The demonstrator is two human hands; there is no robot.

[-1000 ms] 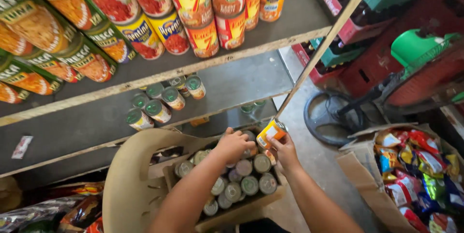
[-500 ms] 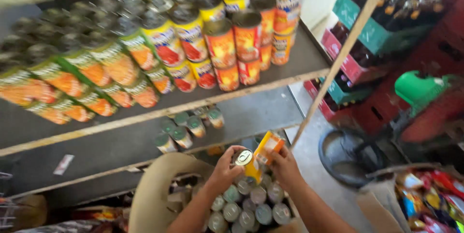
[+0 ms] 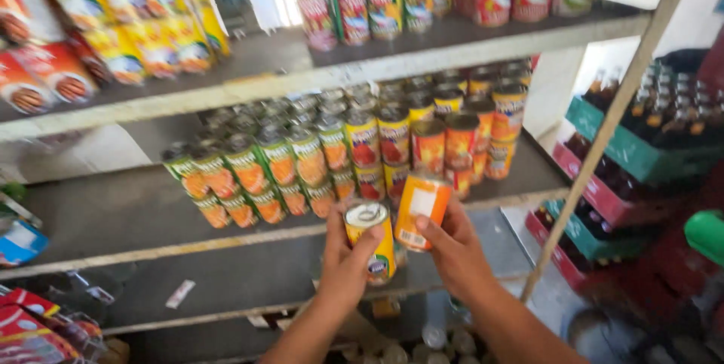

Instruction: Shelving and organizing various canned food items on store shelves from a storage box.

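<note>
Far over on the left, a red and white packet [image 3: 30, 326] sits low by a wire rack, and a blue packet [image 3: 19, 243] lies on the grey middle shelf [image 3: 113, 213]. Up above, yellow and red bags [image 3: 113, 32] lean on the top shelf [image 3: 249, 81].

Next come the stacked cans [image 3: 339, 153] in the middle of the shelf. The ones on the left are green and orange, and the ones on the right are red and yellow. They stand in two layers, close together.

In front of them, the left hand [image 3: 348, 270] is raised up. Its fingers and thumb are wrapped around a yellow can [image 3: 371, 239] and press on its sides. That can stands upright with its shiny top showing.

Just beside it, the right hand [image 3: 451, 247] holds an orange can [image 3: 422, 209]. The thumb is on the front and the fingers curl behind, so the can is squeezed between them. It tilts a little and touches the yellow can. Both cans are in the air, in front of the middle shelf and just below the stacked ones.

On the right, a slanted metal post [image 3: 603, 130] crosses the view. Behind it are green and red crates of bottles [image 3: 648, 145].
</note>
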